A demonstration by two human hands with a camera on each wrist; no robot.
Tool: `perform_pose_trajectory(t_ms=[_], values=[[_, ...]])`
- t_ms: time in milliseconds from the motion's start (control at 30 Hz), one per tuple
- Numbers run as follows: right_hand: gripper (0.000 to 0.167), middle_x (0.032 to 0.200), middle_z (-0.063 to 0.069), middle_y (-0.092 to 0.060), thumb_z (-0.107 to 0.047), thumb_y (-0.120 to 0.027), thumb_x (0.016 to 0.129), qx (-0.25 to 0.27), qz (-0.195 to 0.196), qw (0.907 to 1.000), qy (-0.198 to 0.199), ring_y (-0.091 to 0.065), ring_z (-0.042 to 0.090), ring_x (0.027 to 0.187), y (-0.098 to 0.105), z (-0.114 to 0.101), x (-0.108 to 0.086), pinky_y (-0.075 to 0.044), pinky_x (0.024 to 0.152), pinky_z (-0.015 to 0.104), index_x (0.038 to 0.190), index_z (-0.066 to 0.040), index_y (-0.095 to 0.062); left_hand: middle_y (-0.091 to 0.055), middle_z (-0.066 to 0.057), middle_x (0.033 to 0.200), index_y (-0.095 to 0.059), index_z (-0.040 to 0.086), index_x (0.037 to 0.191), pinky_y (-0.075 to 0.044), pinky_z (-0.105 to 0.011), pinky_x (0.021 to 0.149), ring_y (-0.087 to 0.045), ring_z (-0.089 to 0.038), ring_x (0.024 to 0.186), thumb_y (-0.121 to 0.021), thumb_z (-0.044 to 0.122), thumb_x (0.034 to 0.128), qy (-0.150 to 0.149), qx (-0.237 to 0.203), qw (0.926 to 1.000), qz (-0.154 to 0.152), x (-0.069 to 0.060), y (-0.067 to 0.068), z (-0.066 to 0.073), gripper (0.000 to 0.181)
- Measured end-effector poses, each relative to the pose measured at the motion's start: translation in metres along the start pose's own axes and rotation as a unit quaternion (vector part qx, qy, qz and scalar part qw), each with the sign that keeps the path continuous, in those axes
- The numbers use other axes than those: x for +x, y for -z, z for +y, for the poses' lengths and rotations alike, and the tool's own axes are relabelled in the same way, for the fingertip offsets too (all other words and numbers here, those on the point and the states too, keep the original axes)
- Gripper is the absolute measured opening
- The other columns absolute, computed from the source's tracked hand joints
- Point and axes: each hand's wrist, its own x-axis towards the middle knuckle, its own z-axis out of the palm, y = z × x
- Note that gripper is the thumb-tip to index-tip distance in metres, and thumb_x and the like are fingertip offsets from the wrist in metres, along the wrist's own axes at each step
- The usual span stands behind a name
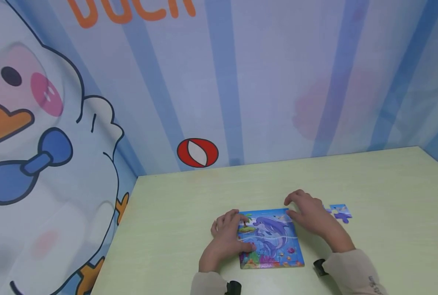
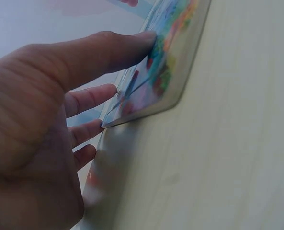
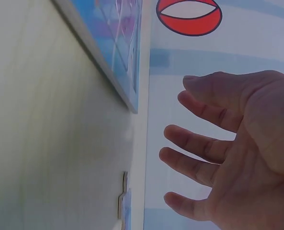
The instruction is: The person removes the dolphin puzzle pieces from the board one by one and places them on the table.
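Observation:
A dolphin jigsaw puzzle (image 1: 272, 239) lies flat on the table, a palm tree at its upper left and coral along the bottom. My left hand (image 1: 226, 237) rests at its left side. In the left wrist view the thumb (image 2: 118, 51) touches the picture face, while the other fingers extend by the edge. My right hand (image 1: 311, 215) hovers by the upper right corner, fingers loosely bent and holding nothing. In the right wrist view its fingers (image 3: 194, 165) are spread apart from the puzzle. Loose puzzle pieces (image 1: 340, 213) lie right of that hand, partly hidden by it.
The pale wooden table (image 1: 167, 229) runs back to a blue striped wall (image 1: 266, 82). A printed duck (image 1: 49, 184) covers the left panel, and a red ball print (image 1: 198, 153) sits low on the back wall. Dark bands show near both cuffs.

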Motion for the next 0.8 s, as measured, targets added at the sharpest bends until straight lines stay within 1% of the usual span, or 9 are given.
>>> perform_pose_trajectory(t_ms=[300, 667, 800], values=[[0.014, 0.122, 0.020, -0.059, -0.010, -0.069, 0.095, -0.003, -0.019, 0.9998, 0.010, -0.057, 0.043, 0.114, -0.002, -0.010, -0.001, -0.041, 0.088, 0.068, 0.107, -0.005, -0.067, -0.029, -0.014, 0.158, -0.056, 0.018, 0.119, -0.004, -0.067, 0.113, -0.019, -0.043, 0.143, -0.088, 0.028, 0.0774, 0.002, 0.001, 1.0000, -0.003, 0.000, 0.000, -0.001, 0.053], [0.015, 0.121, 0.018, -0.060, -0.014, -0.069, 0.095, -0.012, -0.044, 0.9989, 0.011, -0.057, 0.042, 0.112, -0.004, -0.018, 0.001, -0.042, 0.089, 0.068, 0.109, -0.007, -0.067, -0.030, -0.013, 0.158, -0.056, 0.019, 0.119, -0.003, -0.067, 0.113, -0.018, -0.042, 0.143, -0.087, 0.028, 0.0779, 0.006, 0.003, 1.0000, -0.003, 0.001, 0.000, -0.001, 0.053], [0.014, 0.121, 0.017, -0.060, -0.014, -0.068, 0.096, -0.012, -0.060, 0.9981, 0.008, -0.056, 0.042, 0.112, -0.007, -0.022, 0.001, -0.041, 0.089, 0.069, 0.109, -0.008, -0.067, -0.030, -0.013, 0.158, -0.056, 0.018, 0.121, -0.003, -0.067, 0.113, -0.019, -0.043, 0.143, -0.087, 0.029, 0.0780, 0.004, 0.003, 1.0000, -0.005, 0.001, 0.001, -0.001, 0.054]])
